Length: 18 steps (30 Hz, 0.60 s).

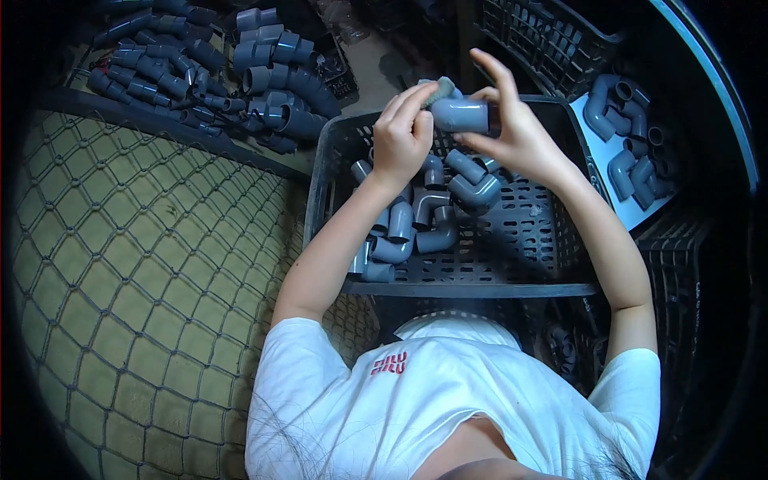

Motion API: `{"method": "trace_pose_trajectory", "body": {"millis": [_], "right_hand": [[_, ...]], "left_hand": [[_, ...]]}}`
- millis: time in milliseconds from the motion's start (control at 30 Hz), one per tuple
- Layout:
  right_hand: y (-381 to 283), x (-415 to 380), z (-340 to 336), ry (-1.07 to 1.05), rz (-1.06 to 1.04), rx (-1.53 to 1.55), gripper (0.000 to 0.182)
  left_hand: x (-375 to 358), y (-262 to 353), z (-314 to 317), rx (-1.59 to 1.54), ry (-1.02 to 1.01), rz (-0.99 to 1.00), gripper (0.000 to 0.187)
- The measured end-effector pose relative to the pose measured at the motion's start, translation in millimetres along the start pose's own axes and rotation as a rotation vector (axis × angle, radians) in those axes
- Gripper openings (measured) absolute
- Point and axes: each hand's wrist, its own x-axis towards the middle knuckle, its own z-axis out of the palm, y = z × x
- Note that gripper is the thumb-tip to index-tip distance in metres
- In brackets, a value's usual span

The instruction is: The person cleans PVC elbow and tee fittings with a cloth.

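A grey plastic pipe elbow is held up above the far part of a black crate. My left hand is closed around a greenish-grey cloth, which touches the elbow's left end. My right hand is at the elbow's open end, its thumb below and one finger raised away; its other fingers are partly hidden behind the elbow. Inside the crate below lie several grey pipe elbows, mostly toward the left side.
Stacked grey pipe fittings fill the back left. More elbows rest on a white board at the right. Another black crate stands behind. Wire mesh over a yellowish surface borders the left.
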Motion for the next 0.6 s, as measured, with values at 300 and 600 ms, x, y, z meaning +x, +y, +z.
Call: {"method": "trace_pose_trajectory", "body": {"millis": [300, 600], "right_hand": [[6.7, 5.2, 20.7, 0.261, 0.182, 0.409, 0.048], [10.9, 7.6, 13.8, 0.460, 0.613, 0.648, 0.053]], "left_hand": [[2.5, 32.0, 5.0, -0.105, 0.051, -0.275, 0.042], [-1.3, 45.3, 16.3, -0.056, -0.029, 0.064, 0.041]]}}
